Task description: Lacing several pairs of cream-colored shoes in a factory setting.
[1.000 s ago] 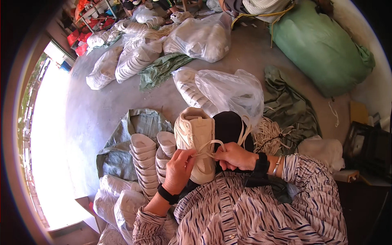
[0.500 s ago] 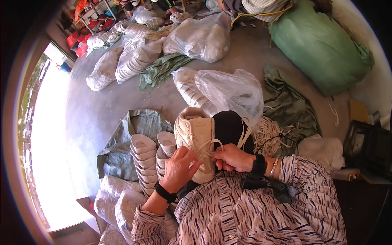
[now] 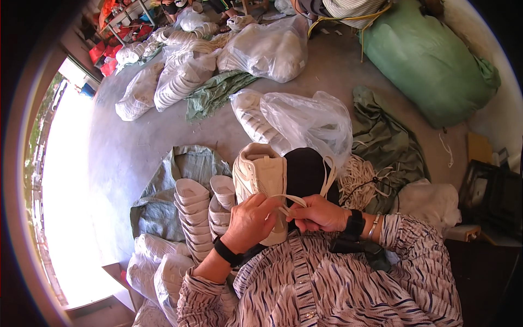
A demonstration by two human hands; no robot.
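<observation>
A cream shoe upper rests on my lap, its collar opening pointing away from me. Over its lower part, my left hand is closed in a pinch on a flat cream shoelace. To the right, my right hand pinches the same lace between thumb and fingers, and a short stretch arches between the two hands. The other length of lace loops up past the dark cloth over my knee. My fingers hide the eyelets where the lace meets the upper.
Stacked shoe uppers stand left of my lap on a grey-green sheet. A heap of loose laces lies to the right. Beyond are a clear plastic bag of uppers, more filled bags and a large green sack.
Both hands have risen slightly off the upper, the right also shifting to the right. The lace between them is now lifted into an arch.
</observation>
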